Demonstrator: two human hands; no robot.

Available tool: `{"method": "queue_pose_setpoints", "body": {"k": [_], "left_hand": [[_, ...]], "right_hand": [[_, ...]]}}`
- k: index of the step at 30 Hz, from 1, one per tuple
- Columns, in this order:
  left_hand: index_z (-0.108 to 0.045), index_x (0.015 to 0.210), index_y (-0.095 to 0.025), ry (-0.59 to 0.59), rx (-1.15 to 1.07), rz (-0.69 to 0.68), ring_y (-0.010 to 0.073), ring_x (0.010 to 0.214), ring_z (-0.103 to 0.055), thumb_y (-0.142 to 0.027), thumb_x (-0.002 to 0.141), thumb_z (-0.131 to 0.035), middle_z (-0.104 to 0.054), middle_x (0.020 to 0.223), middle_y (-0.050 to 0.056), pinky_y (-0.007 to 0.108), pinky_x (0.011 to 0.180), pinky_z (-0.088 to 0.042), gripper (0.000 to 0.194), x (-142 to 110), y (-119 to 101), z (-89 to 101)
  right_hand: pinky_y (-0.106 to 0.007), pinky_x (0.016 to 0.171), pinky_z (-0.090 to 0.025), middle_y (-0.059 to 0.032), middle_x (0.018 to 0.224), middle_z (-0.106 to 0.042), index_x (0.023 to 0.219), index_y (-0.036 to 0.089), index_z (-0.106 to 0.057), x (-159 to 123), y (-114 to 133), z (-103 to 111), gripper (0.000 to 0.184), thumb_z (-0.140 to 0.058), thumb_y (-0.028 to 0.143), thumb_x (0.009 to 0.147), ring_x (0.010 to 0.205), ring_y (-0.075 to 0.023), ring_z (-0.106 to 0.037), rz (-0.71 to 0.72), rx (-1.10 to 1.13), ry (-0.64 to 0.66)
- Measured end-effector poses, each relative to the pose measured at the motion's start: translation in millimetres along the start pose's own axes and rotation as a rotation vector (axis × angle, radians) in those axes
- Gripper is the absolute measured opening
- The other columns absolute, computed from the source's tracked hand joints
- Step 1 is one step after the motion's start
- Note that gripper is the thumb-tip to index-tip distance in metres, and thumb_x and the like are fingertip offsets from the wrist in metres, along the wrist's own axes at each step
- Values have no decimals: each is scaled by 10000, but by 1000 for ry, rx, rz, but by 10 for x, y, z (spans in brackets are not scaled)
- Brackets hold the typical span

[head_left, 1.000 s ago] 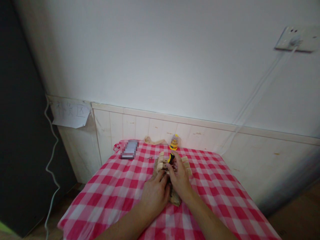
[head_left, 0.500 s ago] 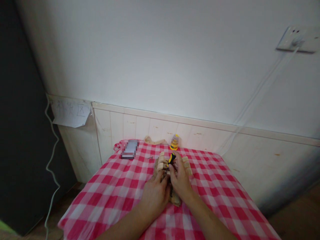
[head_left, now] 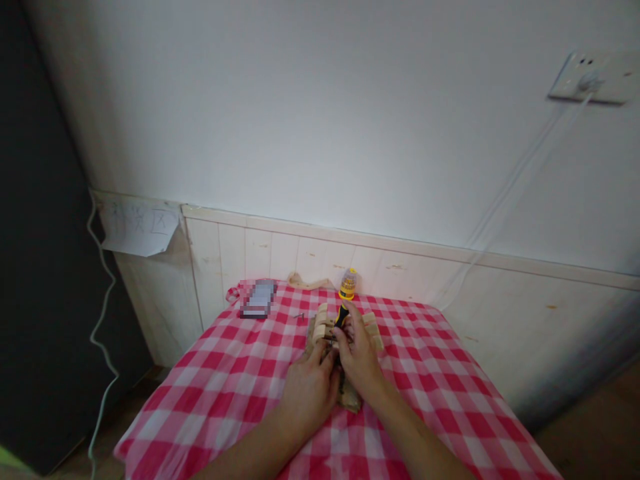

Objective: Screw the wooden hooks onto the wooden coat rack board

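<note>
My right hand (head_left: pixel 359 348) is closed round the black and yellow handle of a screwdriver (head_left: pixel 342 315), which points down and leans slightly to the right at the top. Beneath both hands lies a wooden piece (head_left: pixel 321 330) with pale curved blocks on top and a darker, worn base. My left hand (head_left: pixel 311 385) grips this piece from the near left, with its fingertips close to the screwdriver's lower end. The tip itself is hidden by my fingers.
A red and white checked cloth (head_left: pixel 220 373) covers the table. A phone-like device (head_left: pixel 258 299) lies at the back left, near a small metal part (head_left: pixel 300 316). A yellow bit holder with a clear cap (head_left: pixel 347 285) and a beige strip (head_left: pixel 307 283) are by the wall.
The screwdriver's handle has turned, showing more black now, and my right fingers have shifted slightly on it. My left hand stays on the wooden piece.
</note>
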State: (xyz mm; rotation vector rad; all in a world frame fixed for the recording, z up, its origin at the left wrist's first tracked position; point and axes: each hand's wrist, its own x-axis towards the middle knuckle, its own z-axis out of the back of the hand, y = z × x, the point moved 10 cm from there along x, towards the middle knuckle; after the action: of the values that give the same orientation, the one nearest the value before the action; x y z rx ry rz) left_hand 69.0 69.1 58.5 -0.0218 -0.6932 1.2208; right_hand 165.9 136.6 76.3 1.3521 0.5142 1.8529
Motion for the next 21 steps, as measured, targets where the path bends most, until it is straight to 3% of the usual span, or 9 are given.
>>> {"method": "queue_pose_setpoints", "body": {"k": [21], "left_hand": [[-639,1307,-176,-21,-18,-30,282,1219,-678,-143,943,-504,-652,1385,124,434,996,-625,390,-4,0,-15]], "right_hand": [[-505,1069,-561,-126,1445,-652,1515,253,-499,-7,84,14,523,-559,279,996,1251,-294,-683,39,-69,14]]}}
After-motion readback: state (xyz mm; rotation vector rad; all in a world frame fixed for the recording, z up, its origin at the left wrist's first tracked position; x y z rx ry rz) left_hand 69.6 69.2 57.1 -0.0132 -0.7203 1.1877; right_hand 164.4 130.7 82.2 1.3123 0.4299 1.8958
